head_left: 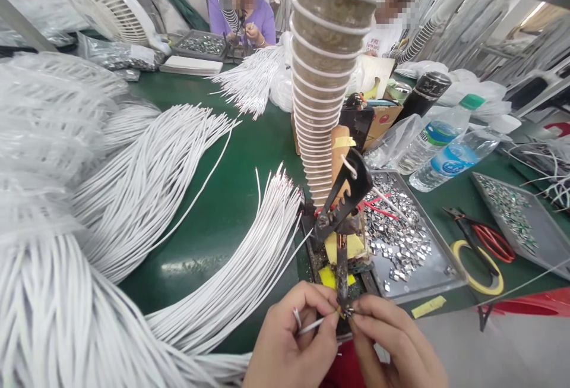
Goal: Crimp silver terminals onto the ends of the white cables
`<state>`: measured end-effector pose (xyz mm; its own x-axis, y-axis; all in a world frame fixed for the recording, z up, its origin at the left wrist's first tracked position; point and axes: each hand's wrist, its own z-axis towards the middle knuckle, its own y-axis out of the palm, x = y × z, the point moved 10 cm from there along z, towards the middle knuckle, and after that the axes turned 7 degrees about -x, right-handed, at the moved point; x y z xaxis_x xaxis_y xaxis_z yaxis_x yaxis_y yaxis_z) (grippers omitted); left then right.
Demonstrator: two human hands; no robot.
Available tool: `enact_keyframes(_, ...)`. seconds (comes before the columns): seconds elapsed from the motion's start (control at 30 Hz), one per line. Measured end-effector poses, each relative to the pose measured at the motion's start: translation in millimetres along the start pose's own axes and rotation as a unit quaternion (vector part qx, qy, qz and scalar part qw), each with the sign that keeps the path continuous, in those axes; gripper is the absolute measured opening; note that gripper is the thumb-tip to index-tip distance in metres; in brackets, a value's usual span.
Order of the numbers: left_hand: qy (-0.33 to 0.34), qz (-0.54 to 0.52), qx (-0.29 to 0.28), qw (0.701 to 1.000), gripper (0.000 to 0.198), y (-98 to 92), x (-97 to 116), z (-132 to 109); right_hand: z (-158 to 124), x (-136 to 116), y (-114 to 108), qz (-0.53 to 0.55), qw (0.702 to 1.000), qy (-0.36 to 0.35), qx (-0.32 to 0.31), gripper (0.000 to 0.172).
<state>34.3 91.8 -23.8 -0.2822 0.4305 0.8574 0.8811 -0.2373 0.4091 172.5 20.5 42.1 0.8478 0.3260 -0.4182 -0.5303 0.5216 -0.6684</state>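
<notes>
My left hand (296,337) is closed around a white cable (310,326), its end pointing toward the tip of an upright soldering iron (342,269). My right hand (394,334) pinches a small metal connector (348,312) just under that tip. Both hands' fingertips nearly meet there; whether cable and connector touch is too small to tell. The iron, with a wooden handle, is fixed tip-down in a black stand (342,201). Left of the stand, a fanned bundle of white cables (240,275) lies on the green table (196,198).
A ribbed hose (332,49) hangs behind the iron. Right of it lie a tray of metal connectors (439,275), a yellow tape roll (494,286), pliers (492,239) and water bottles (454,159). More white cables (151,192) fill the left. Two people sit across the table.
</notes>
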Motion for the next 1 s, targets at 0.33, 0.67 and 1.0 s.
enact_keyframes(0.33,0.042,0.117,-0.082,0.989,0.014,3.4,-21,-1,10,15,-7,0.117,0.991,-0.008,-0.058,0.019)
enact_keyframes(0.67,0.124,0.292,-0.178,0.932,0.016,18.7,-29,-11,7,8,21,0.17,0.964,0.005,-0.202,0.008)
enact_keyframes(1.0,0.12,0.337,-0.219,0.908,0.049,20.6,-29,-14,20,9,12,0.24,0.958,-0.002,-0.159,0.011)
